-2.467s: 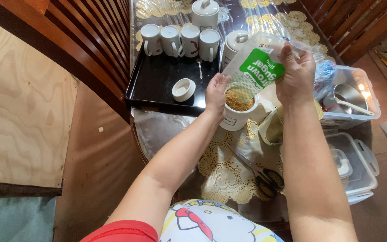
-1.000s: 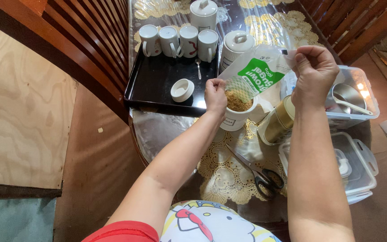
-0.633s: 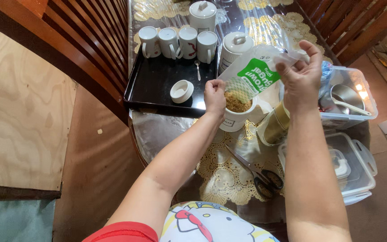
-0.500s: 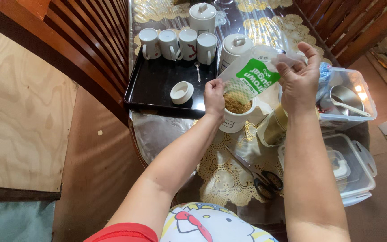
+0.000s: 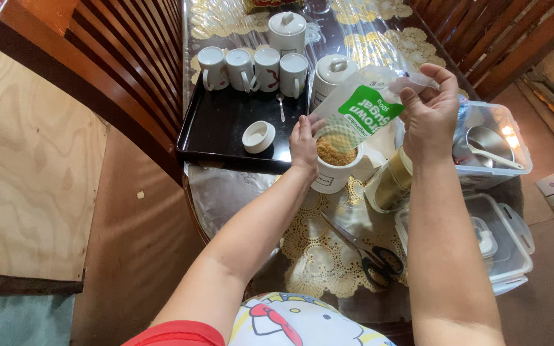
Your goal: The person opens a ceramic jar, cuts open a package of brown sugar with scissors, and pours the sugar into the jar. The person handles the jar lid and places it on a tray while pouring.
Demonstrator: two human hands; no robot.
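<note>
Since the earlier frame, the right hand (image 5: 428, 115) is pinching the bottom corner of the clear plastic sugar pouch with a green label (image 5: 361, 110) higher, so the pouch is hanging more upright and tilted mouth-down over the white ceramic canister (image 5: 335, 168). The left hand (image 5: 304, 142) is resting on the canister's rim, its fingers closed on the pouch's lower edge, steadying the mouth so the brown sugar (image 5: 335, 151) is falling inside. The canister is standing on the lace-covered table, just in front of the black rectangular tray (image 5: 226, 125). The tray is carrying four white mugs (image 5: 253, 66), one small spoon (image 5: 281, 106) and one loose white lid (image 5: 258, 136). Two lidded white pots (image 5: 287, 30) are standing behind, and one pair of black-handled scissors (image 5: 367, 250) is lying near the table's front edge.
</note>
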